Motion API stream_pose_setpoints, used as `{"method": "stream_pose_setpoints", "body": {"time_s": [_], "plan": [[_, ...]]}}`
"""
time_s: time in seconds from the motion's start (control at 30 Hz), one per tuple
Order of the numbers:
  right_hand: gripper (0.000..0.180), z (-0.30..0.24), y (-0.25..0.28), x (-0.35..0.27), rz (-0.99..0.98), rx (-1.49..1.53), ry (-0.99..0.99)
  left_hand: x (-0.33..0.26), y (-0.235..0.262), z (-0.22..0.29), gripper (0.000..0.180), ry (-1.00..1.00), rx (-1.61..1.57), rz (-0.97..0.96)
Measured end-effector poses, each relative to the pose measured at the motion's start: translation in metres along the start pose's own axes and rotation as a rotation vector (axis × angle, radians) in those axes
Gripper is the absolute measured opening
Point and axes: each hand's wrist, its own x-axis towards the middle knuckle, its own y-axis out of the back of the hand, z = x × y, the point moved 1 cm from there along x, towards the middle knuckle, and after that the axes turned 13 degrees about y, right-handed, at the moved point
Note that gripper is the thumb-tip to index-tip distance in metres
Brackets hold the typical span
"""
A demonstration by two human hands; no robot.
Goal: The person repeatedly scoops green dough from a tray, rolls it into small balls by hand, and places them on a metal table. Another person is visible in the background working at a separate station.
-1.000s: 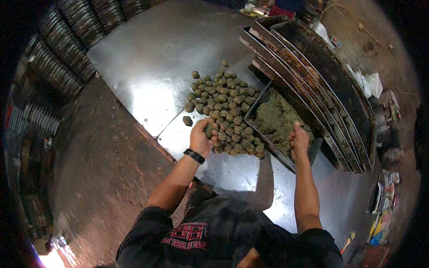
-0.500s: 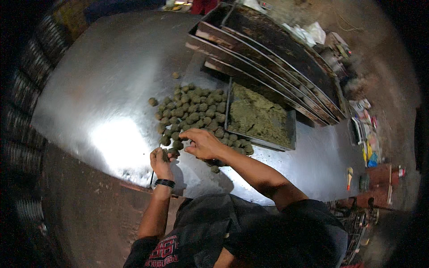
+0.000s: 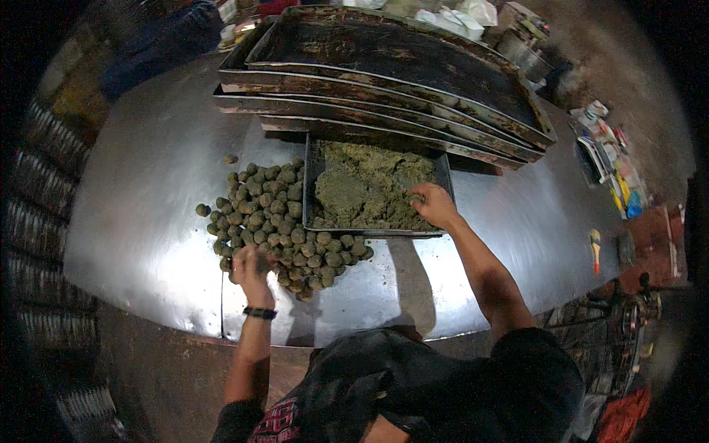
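the right grip (image 3: 434, 206) is bent over the right part of the mixture, its fingertips down at the crumbly stuff; whether a pinch is caught between them, i cannot tell. the left grip (image 3: 252, 266) is curled low over the near left part of the pile, its fingers blurred, and i cannot tell whether a ball is held there. a dark wristband (image 3: 259, 313) circles the left wrist.

the green-brown mixture (image 3: 354, 188) lies uneven in a shallow rectangular metal tray (image 3: 379, 232), heaped higher toward the left, with the dark floor of the tray showing at the right. the balls (image 3: 275, 198), round, rough and much the same colour, are massed against the left side of this tray and spread round its near left corner. one stray ball (image 3: 231, 159) sits a little apart at the far left of the pile.

just beyond the tray, a stack of large, stained trays (image 3: 399, 59) leans across the shiny metal surface (image 3: 148, 184), the top one dark inside. well to the right, near the edge of the surface, lies a brush (image 3: 595, 251) with a pale and reddish handle. past the stack are white bags (image 3: 461, 21).
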Motion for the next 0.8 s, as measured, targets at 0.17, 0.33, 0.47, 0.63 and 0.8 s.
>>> {"method": "stream_pose_setpoints", "body": {"time_s": [0.17, 0.33, 0.47, 0.63, 0.8], "plan": [[0.038, 0.016, -0.003, -0.012, 0.081, 0.244, 0.082, -0.027, -0.151, 0.011, 0.041, 0.429, -0.454, -0.395], [0.048, -0.003, 0.038, 0.001, 0.004, 0.486, 0.226, -0.022, -0.262, -0.006, 0.059, 0.641, -0.489, -0.434], [0.048, 0.001, 0.043, 0.012, 0.064, 0.339, 0.388, -0.028, -0.302, -0.017, 0.069, 0.596, -0.434, -0.427], [0.043, 0.028, 0.017, 0.02, 0.178, 0.392, 0.375, -0.037, -0.313, -0.014, 0.077, 0.612, -0.166, -0.509], [0.032, 0.029, 0.025, 0.021, -0.124, 1.316, -0.305, -0.005, -0.286, -0.027, 0.055, 0.318, 0.398, -0.422]]}}
